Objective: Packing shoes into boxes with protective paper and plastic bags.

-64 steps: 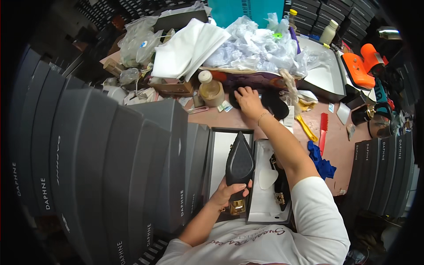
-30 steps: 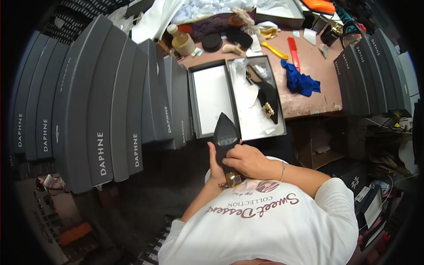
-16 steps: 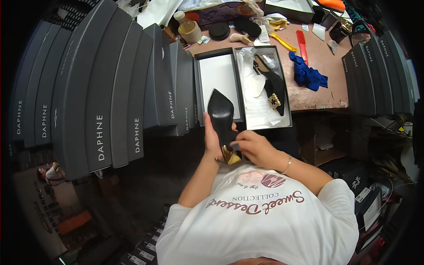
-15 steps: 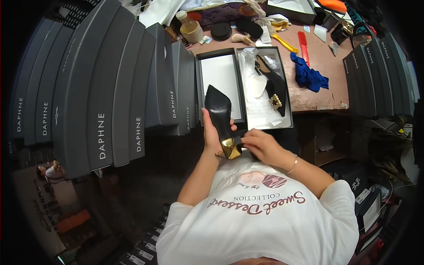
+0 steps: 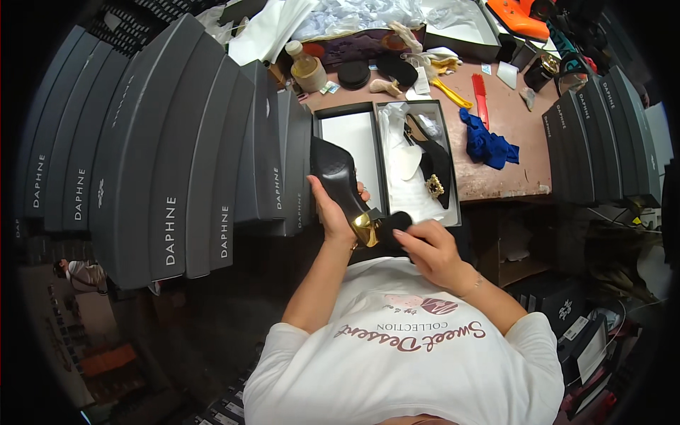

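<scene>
Dead centre of frame, our left hand (image 5: 331, 212) is closed round the middle of a black shoe (image 5: 336, 173), sole up, toe to upper left, gold heel (image 5: 365, 230) to lower right. Just right of it, our right hand (image 5: 435, 248) pinches a dark rounded pad (image 5: 397, 224) by the heel; can't tell if touching. Above: open box (image 5: 443, 122) with second shoe (image 5: 435, 156). Upper right: blue cloth (image 5: 487, 145), red brush (image 5: 480, 99).

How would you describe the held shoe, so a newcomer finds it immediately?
Find the open shoebox at the table's near edge. Around its lower left corner, the left hand grips a black shoe. Unlike the shoe lying inside, it shows its upturned sole and gold heel.
</scene>
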### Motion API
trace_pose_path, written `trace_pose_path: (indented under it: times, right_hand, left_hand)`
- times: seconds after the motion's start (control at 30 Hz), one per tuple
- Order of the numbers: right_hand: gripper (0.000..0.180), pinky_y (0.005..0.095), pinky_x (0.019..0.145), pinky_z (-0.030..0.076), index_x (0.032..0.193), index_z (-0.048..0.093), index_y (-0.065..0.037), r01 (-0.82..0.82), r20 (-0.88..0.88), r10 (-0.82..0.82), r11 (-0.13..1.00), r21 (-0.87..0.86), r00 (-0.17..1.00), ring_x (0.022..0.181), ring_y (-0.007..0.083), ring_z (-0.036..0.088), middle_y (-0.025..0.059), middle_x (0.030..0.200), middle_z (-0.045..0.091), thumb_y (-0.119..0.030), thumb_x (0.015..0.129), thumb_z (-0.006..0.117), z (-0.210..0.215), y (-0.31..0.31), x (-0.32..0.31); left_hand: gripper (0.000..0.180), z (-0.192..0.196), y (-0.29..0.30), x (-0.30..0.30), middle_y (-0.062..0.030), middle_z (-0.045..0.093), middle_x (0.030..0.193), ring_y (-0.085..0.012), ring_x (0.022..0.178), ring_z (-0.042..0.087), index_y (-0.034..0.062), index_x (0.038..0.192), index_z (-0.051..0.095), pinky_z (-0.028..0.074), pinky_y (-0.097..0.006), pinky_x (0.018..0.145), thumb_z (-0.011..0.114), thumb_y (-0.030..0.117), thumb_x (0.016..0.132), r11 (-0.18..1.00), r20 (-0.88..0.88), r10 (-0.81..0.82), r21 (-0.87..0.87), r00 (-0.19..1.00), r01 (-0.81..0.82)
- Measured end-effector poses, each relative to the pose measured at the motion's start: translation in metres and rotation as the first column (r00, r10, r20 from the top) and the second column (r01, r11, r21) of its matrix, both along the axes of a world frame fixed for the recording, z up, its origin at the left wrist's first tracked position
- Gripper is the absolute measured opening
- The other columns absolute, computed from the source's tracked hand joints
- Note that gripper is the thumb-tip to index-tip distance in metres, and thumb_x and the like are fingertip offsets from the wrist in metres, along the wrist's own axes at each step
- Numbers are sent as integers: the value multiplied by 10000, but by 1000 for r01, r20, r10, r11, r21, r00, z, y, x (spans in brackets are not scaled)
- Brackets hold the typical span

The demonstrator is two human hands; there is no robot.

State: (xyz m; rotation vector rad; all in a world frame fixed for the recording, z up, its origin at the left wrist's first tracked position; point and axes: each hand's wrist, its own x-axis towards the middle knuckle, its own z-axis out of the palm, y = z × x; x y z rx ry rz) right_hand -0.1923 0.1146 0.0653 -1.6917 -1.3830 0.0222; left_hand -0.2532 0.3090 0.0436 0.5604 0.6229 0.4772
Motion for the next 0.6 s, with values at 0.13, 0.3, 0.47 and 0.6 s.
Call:
trace_pose_path:
  times: [0.13,0.3,0.47,0.6]
  right_hand:
    - [385,344,704,485,1107,629,-44,1,-80,-4,999,-36,997,810,264,574,98,917,580,11,728,669,-15,14,-12]
    - [298,342,720,504,1111,629,-21,150,-319,-212,967,-207,924,833,296,610,130,949,596,-23,813,646,-16,-29,21]
    - [265,316,743,487,1100,618,20,351,-345,-379,925,-144,859,836,282,611,160,963,603,-13,838,626,-18,-39,70]
    - [256,314,755,483,1095,621,23,379,-353,-411,912,-159,841,849,277,610,161,966,607,-28,843,627,-20,-46,78]
  left_hand:
    - [739,4,2,8,-115,578,849,-186,640,509,6,1107,538,431,-296,501,341,688,900,996,79,-13,-92,997,20]
    - [836,-27,65,23,-236,486,1281,-343,1135,527,49,1483,155,429,-429,949,590,457,897,357,-417,176,871,892,337]
    - [672,-7,6,93,-177,427,1383,-377,1326,343,42,1354,441,290,-460,1095,668,11,722,-470,-515,-183,794,838,385]
    - [529,-56,-13,156,-118,520,1268,-301,1293,391,111,1222,539,264,-518,1093,633,-10,716,-740,-589,-233,624,774,252]
